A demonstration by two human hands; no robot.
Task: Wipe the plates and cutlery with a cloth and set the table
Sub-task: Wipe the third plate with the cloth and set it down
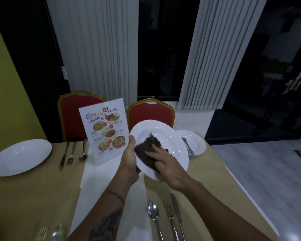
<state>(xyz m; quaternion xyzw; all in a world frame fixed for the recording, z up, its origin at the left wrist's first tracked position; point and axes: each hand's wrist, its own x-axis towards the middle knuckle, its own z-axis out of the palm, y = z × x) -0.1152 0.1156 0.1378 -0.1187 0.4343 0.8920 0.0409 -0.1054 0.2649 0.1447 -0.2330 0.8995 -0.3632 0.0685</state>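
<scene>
My left hand [129,158] grips the left rim of a white plate [163,133], holding it tilted above the table. My right hand [165,162] presses a dark cloth [146,147] flat against the plate's face with straight fingers. A second white plate [196,141] with cutlery [188,147] lying on it sits behind at the right. A third white plate [19,156] lies at the far left. A knife, fork and spoon [71,153] lie beside it. Near me a spoon [154,214], fork [170,220] and knife [176,209] lie side by side.
A standing menu card [104,129] is on the white runner [137,206] in the table's middle. Two red chairs [76,115] stand behind the far edge. More cutlery [49,232] shows at the bottom left. The table's right edge drops to a grey floor [261,171].
</scene>
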